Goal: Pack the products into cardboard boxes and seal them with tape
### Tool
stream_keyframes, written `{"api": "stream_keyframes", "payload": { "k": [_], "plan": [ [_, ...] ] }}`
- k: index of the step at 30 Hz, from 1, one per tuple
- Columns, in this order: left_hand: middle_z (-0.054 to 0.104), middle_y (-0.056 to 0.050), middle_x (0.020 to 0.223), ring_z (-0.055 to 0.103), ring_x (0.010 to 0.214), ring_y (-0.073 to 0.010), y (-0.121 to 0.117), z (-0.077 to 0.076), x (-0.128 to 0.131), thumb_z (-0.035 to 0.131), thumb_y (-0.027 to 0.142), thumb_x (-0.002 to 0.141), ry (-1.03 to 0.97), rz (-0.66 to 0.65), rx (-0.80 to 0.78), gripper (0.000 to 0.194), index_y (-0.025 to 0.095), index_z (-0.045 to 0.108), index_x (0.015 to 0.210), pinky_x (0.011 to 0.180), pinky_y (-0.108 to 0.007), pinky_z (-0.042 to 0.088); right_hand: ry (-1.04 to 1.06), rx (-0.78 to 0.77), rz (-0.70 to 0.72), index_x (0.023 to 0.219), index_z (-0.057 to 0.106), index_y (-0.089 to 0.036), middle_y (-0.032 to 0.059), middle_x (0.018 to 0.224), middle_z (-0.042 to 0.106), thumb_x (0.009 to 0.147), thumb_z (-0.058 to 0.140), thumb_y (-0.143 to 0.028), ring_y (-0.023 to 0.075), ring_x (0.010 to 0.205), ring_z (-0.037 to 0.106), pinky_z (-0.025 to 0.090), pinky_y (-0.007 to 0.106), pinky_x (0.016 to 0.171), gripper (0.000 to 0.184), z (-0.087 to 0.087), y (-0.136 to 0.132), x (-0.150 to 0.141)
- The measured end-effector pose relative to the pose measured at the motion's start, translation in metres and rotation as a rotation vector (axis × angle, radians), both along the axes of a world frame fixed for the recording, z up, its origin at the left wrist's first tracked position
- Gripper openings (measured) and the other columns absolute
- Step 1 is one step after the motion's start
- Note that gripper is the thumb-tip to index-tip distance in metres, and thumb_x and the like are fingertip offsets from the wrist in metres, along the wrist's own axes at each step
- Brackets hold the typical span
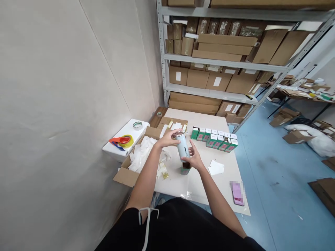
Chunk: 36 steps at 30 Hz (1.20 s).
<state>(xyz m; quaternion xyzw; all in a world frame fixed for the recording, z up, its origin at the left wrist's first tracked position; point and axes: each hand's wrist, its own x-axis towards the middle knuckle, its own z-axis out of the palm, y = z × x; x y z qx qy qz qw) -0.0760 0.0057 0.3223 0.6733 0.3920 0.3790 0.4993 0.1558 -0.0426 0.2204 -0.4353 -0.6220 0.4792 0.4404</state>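
Note:
Between my two hands is a light blue insulated bottle (183, 148) with a shiny lid, tilted slightly, dark lettering on its side. My left hand (168, 138) grips it around the lid end. My right hand (195, 157) supports its lower end, thumb and fingers curled round it. Just below the bottle stands a small green box (185, 169) with its top open. Across the table, to the right, several green and white boxes (220, 140) stand in rows. White paper pieces (216, 167) lie right of my right hand.
An open carton (128, 176) with white packing material is at the left. Beside it a white box (123, 139) bears tape rolls and a red tape dispenser (117, 140). A pink phone-like item (237, 194) lies near the table's right edge. Metal shelving (209, 59) with cartons rises behind.

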Motion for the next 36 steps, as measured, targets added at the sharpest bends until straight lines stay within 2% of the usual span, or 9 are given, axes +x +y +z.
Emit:
{"api": "stream_keyframes", "payload": {
  "k": [3,6,9,12,15,18,25,30,36],
  "plan": [
    [0.068,-0.011,0.134,0.063,0.122,-0.0296,0.003,-0.006,0.002,0.088,0.032,0.064,0.078,-0.048,-0.009,0.079,0.020,0.065,0.139,0.100,-0.038,0.052,-0.019,-0.036,0.015,0.165,0.028,-0.033,0.0024,0.114,0.066,0.059,0.094,-0.035,0.0238,0.104,0.065,0.052,0.045,0.103,0.125,-0.017,-0.003,0.010],
    [0.073,-0.008,0.118,0.067,0.101,-0.0243,0.002,-0.023,0.009,0.088,0.031,0.061,0.156,-0.047,-0.017,0.073,0.020,0.070,0.131,0.091,-0.035,0.054,0.020,-0.074,0.034,0.164,0.029,-0.033,0.0059,0.128,0.068,0.063,0.090,-0.034,0.0270,0.120,0.064,0.047,0.048,0.111,0.118,-0.045,-0.006,0.023],
    [0.071,-0.005,0.109,0.064,0.087,-0.0206,-0.002,-0.044,0.019,0.086,0.030,0.061,0.287,0.031,0.022,0.068,0.020,0.071,0.127,0.081,-0.032,0.054,-0.051,-0.099,-0.074,0.148,0.053,-0.030,0.0097,0.149,0.057,0.071,0.079,-0.036,0.0309,0.141,0.050,0.041,0.053,0.116,0.082,-0.084,-0.008,0.041],
    [0.066,-0.005,0.113,0.063,0.083,-0.0195,-0.007,-0.065,0.032,0.083,0.025,0.060,0.451,0.084,0.074,0.066,0.021,0.071,0.125,0.078,-0.031,0.053,-0.174,-0.168,-0.149,0.125,0.068,-0.028,0.0085,0.153,0.055,0.074,0.068,-0.032,0.0310,0.147,0.045,0.037,0.056,0.118,0.051,-0.125,-0.012,0.056],
    [0.064,-0.006,0.113,0.064,0.082,-0.0194,-0.011,-0.085,0.044,0.079,0.020,0.063,0.577,0.077,0.070,0.066,0.023,0.070,0.129,0.076,-0.030,0.052,-0.197,-0.237,-0.121,0.123,0.070,-0.028,0.0075,0.152,0.057,0.074,0.064,-0.028,0.0297,0.148,0.044,0.039,0.055,0.117,0.049,-0.160,-0.018,0.058],
    [0.063,-0.005,0.114,0.065,0.085,-0.0204,-0.015,-0.102,0.054,0.078,0.018,0.066,0.669,0.071,0.074,0.067,0.026,0.068,0.132,0.077,-0.030,0.050,-0.210,-0.313,-0.113,0.129,0.069,-0.028,0.0064,0.150,0.059,0.071,0.062,-0.024,0.0295,0.144,0.048,0.041,0.055,0.116,0.059,-0.182,-0.022,0.052],
    [0.062,-0.005,0.121,0.067,0.093,-0.0222,-0.020,-0.119,0.064,0.078,0.017,0.070,0.718,0.045,0.113,0.065,0.030,0.067,0.132,0.081,-0.030,0.050,-0.253,-0.351,-0.048,0.131,0.070,-0.021,0.0082,0.142,0.067,0.063,0.053,-0.012,0.0285,0.136,0.058,0.038,0.050,0.121,0.071,-0.193,-0.017,0.049],
    [0.062,-0.005,0.122,0.067,0.094,-0.0222,-0.021,-0.120,0.067,0.075,0.016,0.070,0.724,0.039,0.120,0.062,0.029,0.067,0.130,0.079,-0.029,0.050,-0.172,-0.456,-0.094,0.136,0.067,-0.024,0.0056,0.142,0.067,0.061,0.051,-0.013,0.0303,0.129,0.065,0.051,0.052,0.110,0.077,-0.193,-0.020,0.044],
    [0.062,-0.004,0.116,0.066,0.091,-0.0225,-0.020,-0.129,0.064,0.078,0.018,0.065,0.771,-0.017,0.114,0.063,0.029,0.067,0.126,0.079,-0.030,0.049,-0.111,-0.448,-0.091,0.134,0.069,-0.024,0.0029,0.137,0.071,0.063,0.049,-0.013,0.0299,0.130,0.064,0.050,0.049,0.111,0.075,-0.188,-0.024,0.038]
  ]
}}
